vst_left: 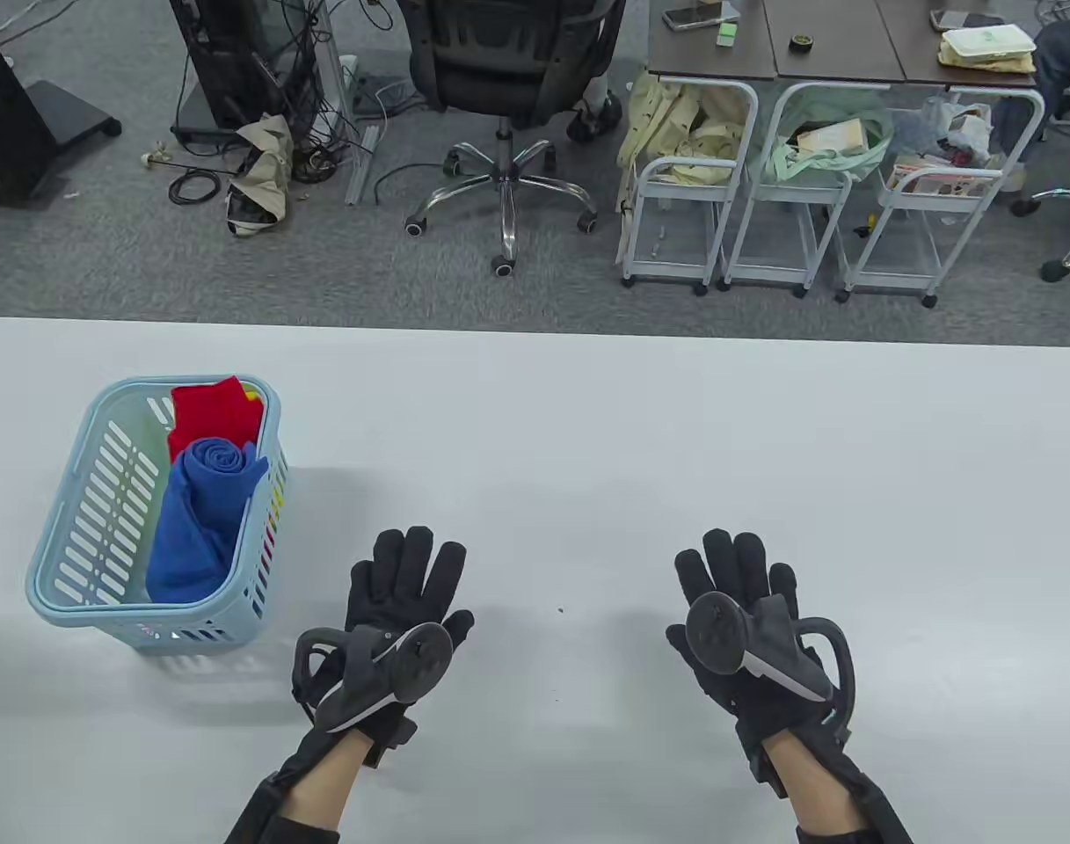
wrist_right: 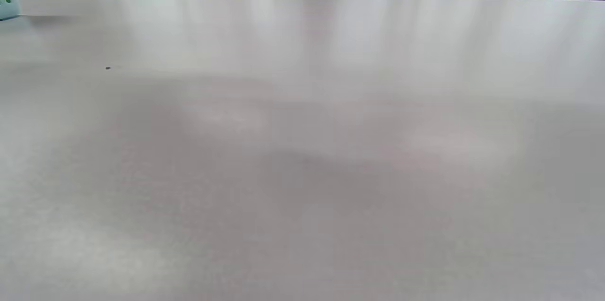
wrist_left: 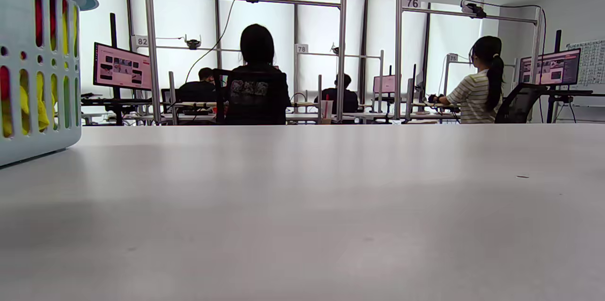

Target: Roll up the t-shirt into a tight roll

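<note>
two gloved hands lie flat on the white table [vst_left: 587, 422], fingers straight and spread, holding nothing: left hand [vst_left: 394, 615] just right of the pale blue slotted plastic basket [vst_left: 69, 536], right hand [vst_left: 746, 624] well right of the basket. neither touches any cloth.

the basket, landmark here, stands on the table's left part. inside it: a blue t-shirt, rolled, spiral end showing [vst_left: 202, 519], leaning along the basket's right wall; a red folded cloth [vst_left: 214, 411] behind it at the basket's far end; a bit of yellow cloth [wrist_left: 28, 107] seen through the slots in the left wrist view. no shirt lies on the table itself. judged: either the blue roll is the finished job, or a fresh shirt must come out of the basket. cannot tell which.

handling, as a guess: knit cotton, light, limp, no stiffness. it will sag and unroll if let go. not fragile, not slippery on the gloves. best held at the hem or both shoulders when spreading; when rolling, flat fingers pressing along the roll's whole width.

room: wide bare tabletop right of the basket, far enough for a spread shirt. the table's far edge runs well behind the basket; beyond it, floor, a black office chair [vst_left: 508, 61], white wire carts [vst_left: 816, 220]. the near edge lies under the wrists. the basket's rim is the only snag.
</note>
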Tool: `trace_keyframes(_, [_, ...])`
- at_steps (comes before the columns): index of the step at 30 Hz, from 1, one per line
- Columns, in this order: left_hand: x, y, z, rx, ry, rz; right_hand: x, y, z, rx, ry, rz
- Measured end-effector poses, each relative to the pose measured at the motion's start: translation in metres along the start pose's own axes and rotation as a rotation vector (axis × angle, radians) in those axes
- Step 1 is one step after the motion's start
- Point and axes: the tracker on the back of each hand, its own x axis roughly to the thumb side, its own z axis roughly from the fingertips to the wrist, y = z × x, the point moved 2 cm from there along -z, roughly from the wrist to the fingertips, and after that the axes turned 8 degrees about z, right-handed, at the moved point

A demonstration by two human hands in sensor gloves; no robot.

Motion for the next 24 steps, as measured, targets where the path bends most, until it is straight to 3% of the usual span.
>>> trace_keyframes(24, [0.007,-0.004,-0.004,-0.050,0.014,-0.062,-0.010,0.003,0.000,0.041,-0.007,-0.061])
